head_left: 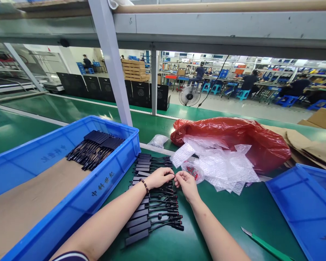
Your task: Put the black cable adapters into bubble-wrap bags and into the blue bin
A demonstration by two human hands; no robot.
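My left hand, with a beaded bracelet at the wrist, is closed in a pinch over the row of black modules with cables. Fingertip to fingertip with it, my right hand is pinched too. A tiny dark piece shows between the fingertips, too small to name. The modules lie side by side on the green table, their cable ends pointing right, several with red rings. Just beyond my right hand lies a clear bag of small red pieces.
At left, a blue bin lined with cardboard holds more black modules. Bubble-wrap bags spill from a red plastic bag. A green-handled knife lies front right beside another blue bin. A metal post rises behind.
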